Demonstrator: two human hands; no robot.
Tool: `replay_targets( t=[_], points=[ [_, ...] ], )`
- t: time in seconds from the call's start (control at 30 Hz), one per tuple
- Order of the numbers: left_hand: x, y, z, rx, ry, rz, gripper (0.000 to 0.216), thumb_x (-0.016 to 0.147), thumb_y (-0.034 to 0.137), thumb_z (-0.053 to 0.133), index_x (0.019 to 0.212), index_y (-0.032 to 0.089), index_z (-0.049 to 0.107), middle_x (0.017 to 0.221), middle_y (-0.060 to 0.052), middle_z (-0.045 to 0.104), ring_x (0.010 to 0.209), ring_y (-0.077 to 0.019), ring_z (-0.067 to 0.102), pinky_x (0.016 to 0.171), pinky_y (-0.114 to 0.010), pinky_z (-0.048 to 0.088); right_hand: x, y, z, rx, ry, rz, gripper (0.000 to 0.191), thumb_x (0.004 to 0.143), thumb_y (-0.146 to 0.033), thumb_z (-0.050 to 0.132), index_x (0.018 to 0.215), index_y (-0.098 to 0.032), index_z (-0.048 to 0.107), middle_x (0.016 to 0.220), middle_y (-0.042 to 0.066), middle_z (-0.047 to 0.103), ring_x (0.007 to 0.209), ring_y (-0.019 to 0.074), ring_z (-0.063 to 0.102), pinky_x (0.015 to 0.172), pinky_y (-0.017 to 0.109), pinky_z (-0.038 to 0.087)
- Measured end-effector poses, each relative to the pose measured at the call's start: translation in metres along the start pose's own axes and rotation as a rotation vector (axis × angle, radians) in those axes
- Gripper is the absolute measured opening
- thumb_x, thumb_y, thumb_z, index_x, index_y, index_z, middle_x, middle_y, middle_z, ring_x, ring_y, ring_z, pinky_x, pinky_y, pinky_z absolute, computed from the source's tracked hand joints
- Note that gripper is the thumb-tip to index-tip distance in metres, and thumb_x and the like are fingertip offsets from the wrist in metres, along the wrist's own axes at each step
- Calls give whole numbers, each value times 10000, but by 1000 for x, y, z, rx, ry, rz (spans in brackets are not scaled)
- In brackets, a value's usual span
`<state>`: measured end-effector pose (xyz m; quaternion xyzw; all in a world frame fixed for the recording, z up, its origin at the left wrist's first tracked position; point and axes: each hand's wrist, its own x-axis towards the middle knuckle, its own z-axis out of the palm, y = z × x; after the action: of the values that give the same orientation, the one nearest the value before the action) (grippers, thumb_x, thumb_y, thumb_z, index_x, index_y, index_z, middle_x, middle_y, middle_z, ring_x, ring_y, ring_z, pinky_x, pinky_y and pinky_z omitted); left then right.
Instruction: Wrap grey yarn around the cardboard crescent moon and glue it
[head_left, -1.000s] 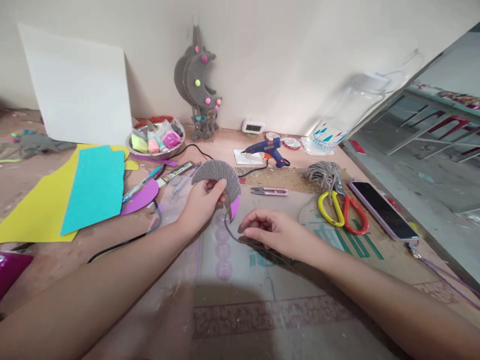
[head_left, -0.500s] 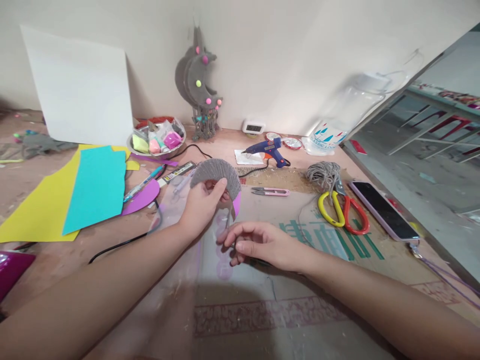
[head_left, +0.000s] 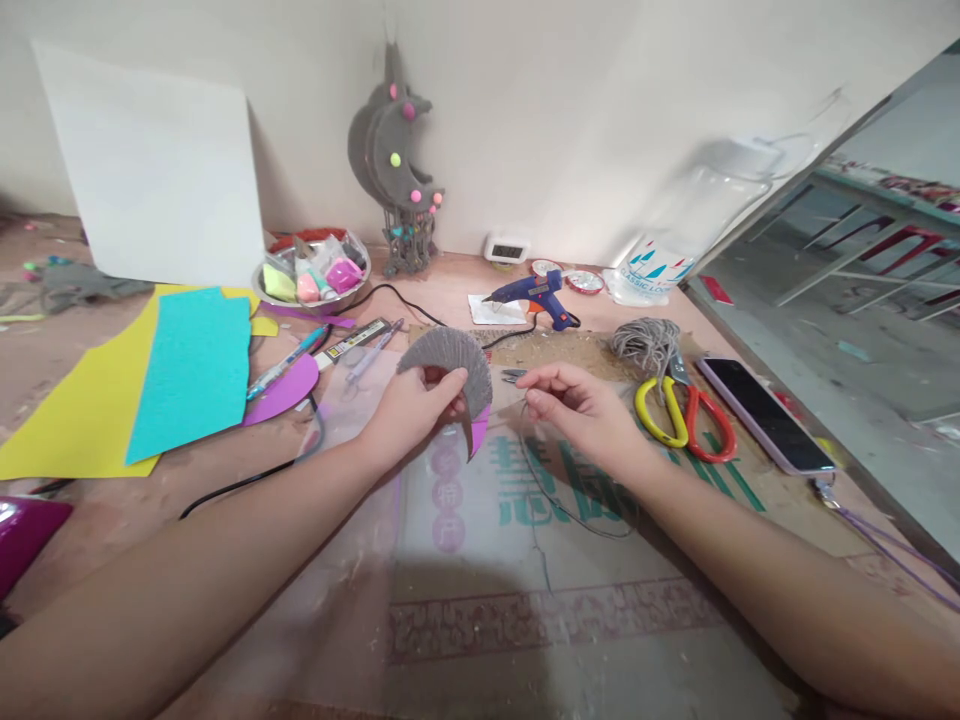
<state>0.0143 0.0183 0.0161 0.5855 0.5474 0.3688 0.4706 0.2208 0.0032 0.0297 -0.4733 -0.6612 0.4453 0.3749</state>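
Note:
My left hand [head_left: 416, 408] grips a purple crescent cutout [head_left: 450, 365], most of it wound with grey yarn; its purple tip pokes out below. My right hand [head_left: 577, 405] is just to the right, fingers pinched on the grey yarn strand [head_left: 555, 505], which loops down over the printed cardboard sheet [head_left: 525, 560]. The strand runs from the crescent toward my right hand. A ball of grey yarn [head_left: 645, 343] lies behind my right hand.
Yellow and red scissors [head_left: 682, 415] and a phone [head_left: 765, 413] lie at right. A blue glue gun [head_left: 534, 297], a metal bowl of supplies [head_left: 313, 275], a pen [head_left: 289, 362], teal and yellow felt sheets [head_left: 191, 365], a finished grey moon ornament [head_left: 394, 160] and a white board [head_left: 150, 170] sit behind.
My right hand rose from the cardboard below the crescent and moved up and right, pulling the yarn strand out beside it. My left hand kept holding the crescent, turning it slightly.

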Motion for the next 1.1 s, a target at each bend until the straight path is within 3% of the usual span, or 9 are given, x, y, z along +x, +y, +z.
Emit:
replay_targets(
  t=[0.17,0.33,0.63,0.9,1.1],
  points=[
    [1,0,0,-21,5,9,377,819,400,523,537,166,614,543,-42,646,530,-156,585,529,-247,432,1,4,4,-217,-8,-14,203,802,-338,617,939,-189,608,766,7,599,614,115,499,575,255,414],
    [2,-2,-1,-7,-1,13,385,819,403,517,527,170,610,539,-47,647,532,-163,591,532,-253,437,0,0,5,-470,-47,-190,118,831,-292,593,793,-194,647,726,19,606,655,134,510,620,270,403],
    [1,-1,0,-7,-68,7,356,805,391,528,534,175,609,541,-42,641,512,-156,579,520,-255,441,-3,-1,12,-393,67,-103,129,851,-306,573,809,-198,630,709,7,622,590,120,490,558,254,378],
    [5,-2,-2,-201,-35,-14,365,813,380,514,534,165,607,554,-27,628,543,-135,573,590,-239,448,-2,5,8,-393,-23,-100,137,845,-284,544,798,-183,624,724,16,627,635,127,525,588,254,404],
    [3,2,-4,-179,-84,-4,341,813,338,514,533,159,586,540,-12,608,534,-128,551,571,-229,430,1,12,10,-410,-2,-86,132,838,-277,556,803,-174,631,671,2,604,588,114,499,564,241,393]
  ],
)
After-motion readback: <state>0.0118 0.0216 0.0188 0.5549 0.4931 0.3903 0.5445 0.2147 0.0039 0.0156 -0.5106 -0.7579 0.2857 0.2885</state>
